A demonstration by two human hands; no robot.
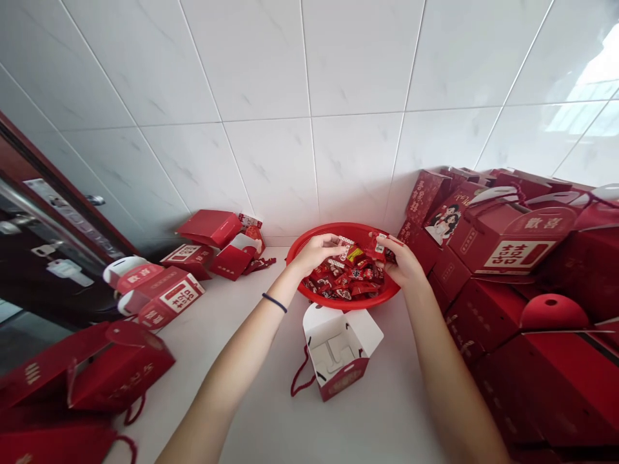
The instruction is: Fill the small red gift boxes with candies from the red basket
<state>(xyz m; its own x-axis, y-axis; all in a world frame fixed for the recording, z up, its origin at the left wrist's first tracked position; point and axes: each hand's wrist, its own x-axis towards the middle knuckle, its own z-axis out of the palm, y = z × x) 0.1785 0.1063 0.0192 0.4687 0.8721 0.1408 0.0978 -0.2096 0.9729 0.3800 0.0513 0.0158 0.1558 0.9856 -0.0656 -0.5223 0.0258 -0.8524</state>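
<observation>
A red plastic basket [309, 295] stands against the tiled wall, filled with wrapped candies [351, 283] in red, white and yellow. Over its left part, my left hand [319, 250] has its fingers closed on a small red-and-white wrapped candy [345, 243]. My right hand [400, 259], over the basket's right side, pinches a red candy packet [380, 247] between thumb and fingers. In front of the basket sits an open red gift box [344, 380]. Its white inside faces up with nothing in it, its flaps are spread, and a dark red cord handle [303, 386] hangs at its left.
Closed red gift boxes [512, 248] are piled high on the right, close to my right forearm. More red boxes [116, 367] lie at the left, with several smaller ones [210, 229] near the wall. A dark door frame with keys [62, 267] is at far left.
</observation>
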